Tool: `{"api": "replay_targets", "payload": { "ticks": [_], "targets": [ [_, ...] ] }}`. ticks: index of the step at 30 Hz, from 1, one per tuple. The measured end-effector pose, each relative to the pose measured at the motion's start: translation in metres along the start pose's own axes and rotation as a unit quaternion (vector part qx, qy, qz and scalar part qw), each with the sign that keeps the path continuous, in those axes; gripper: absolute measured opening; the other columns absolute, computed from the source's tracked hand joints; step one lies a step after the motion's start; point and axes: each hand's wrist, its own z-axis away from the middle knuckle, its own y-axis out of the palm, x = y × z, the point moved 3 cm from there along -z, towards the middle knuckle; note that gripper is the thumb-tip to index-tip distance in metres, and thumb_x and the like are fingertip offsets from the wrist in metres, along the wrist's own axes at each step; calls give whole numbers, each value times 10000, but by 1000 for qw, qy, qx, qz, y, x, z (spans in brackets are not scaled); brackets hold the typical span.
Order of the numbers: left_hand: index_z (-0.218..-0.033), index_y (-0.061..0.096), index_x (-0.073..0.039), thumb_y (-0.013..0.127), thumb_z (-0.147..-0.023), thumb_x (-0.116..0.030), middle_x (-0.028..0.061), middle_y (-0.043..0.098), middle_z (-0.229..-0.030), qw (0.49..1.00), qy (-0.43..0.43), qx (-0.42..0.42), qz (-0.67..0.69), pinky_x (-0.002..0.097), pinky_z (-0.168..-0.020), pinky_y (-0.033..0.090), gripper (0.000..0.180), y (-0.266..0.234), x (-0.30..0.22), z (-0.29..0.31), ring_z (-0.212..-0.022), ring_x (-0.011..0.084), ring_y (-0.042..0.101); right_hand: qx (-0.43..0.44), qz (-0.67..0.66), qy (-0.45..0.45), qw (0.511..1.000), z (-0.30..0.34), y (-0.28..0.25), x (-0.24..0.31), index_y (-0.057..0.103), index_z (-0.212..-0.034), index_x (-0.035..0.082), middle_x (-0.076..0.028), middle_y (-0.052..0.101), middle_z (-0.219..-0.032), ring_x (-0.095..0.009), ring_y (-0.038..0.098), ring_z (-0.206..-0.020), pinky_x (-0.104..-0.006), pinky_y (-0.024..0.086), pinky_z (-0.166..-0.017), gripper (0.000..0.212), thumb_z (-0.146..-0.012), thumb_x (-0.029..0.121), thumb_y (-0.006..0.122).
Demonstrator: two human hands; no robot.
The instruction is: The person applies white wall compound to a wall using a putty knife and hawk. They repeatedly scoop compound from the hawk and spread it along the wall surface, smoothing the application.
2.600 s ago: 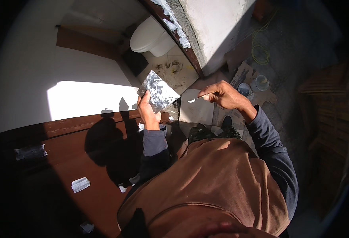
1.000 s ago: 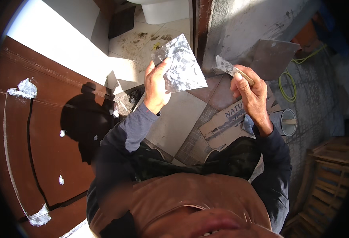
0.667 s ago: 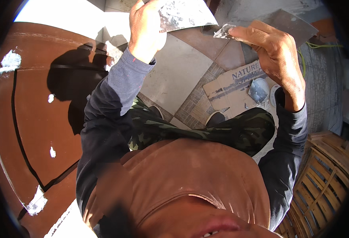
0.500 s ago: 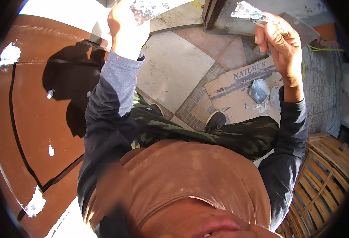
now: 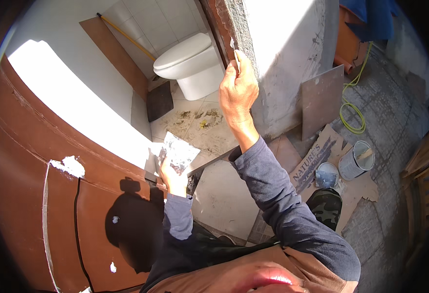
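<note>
My left hand (image 5: 172, 178) grips a flat plate (image 5: 179, 152) smeared with white and grey paste, held low near the brown door (image 5: 61, 215). Raised further forward, my right hand (image 5: 239, 95) is closed on a putty knife (image 5: 234, 52) whose thin blade is seen edge-on. The blade is up at the edge where the brown door frame (image 5: 218, 24) meets the rough plastered wall (image 5: 283, 44); whether it touches I cannot tell. White filler patches (image 5: 70, 166) mark the door.
A toilet (image 5: 190, 66) stands beyond the doorway. On the right, a bucket (image 5: 353, 165) and a small white tub (image 5: 327, 177) sit on cardboard (image 5: 358, 198). A square panel (image 5: 322, 100) leans on the wall beside a yellow-green hose (image 5: 353, 128). Wooden slats (image 5: 422, 195) stand at far right.
My view has shifted up toward the doorway and wall. The right hand has brought the putty knife over to the frame edge. The left hand still holds the plate, now lower in view.
</note>
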Motion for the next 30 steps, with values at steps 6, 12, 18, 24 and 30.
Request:
{"api": "replay_targets", "payload": {
  "ticks": [6, 12, 18, 24, 30],
  "targets": [
    [-1219, 627, 27, 539, -969, -112, 136, 700, -1180, 998, -12, 32, 45, 419, -944, 566, 299, -13, -3, 17, -1041, 271, 703, 48, 135, -63, 988, -74, 56, 45, 566, -1261, 47, -153, 682, -949, -325, 718, -765, -442, 573, -667, 380, -908, 171, 631],
    [-1188, 643, 5, 548, -965, -136, 110, 714, -1149, 997, -57, -38, 20, 418, -928, 575, 280, -22, -7, 16, -1031, 257, 707, 68, 215, -70, 972, -129, 93, 62, 534, -1193, -48, -197, 662, -936, -339, 725, -717, -453, 580, -597, 344, -913, 140, 601],
    [-1173, 659, -67, 572, -960, -210, 51, 726, -1097, 996, -84, -20, -16, 428, -871, 531, 271, -19, 2, 12, -1017, 228, 695, 52, 258, -82, 961, -136, 136, 72, 571, -1105, -87, -191, 699, -884, -309, 740, -704, -433, 588, -556, 287, -909, 122, 571],
    [-1170, 648, -85, 600, -954, -210, 48, 717, -1119, 993, -113, 2, -17, 427, -875, 534, 254, -20, 3, 11, -1014, 241, 692, 21, 217, -109, 970, -135, 129, 60, 578, -1016, -68, -191, 710, -836, -329, 741, -687, -422, 581, -548, 236, -874, 119, 588],
    [-1113, 650, -94, 564, -962, -198, 24, 715, -991, 989, -136, -35, -50, 360, -699, 542, 203, -13, 5, 15, -857, 202, 690, 35, 216, -125, 968, -142, 127, 80, 576, -1032, -93, -193, 707, -815, -328, 736, -667, -431, 583, -551, 261, -878, 118, 591]
  ]
}}
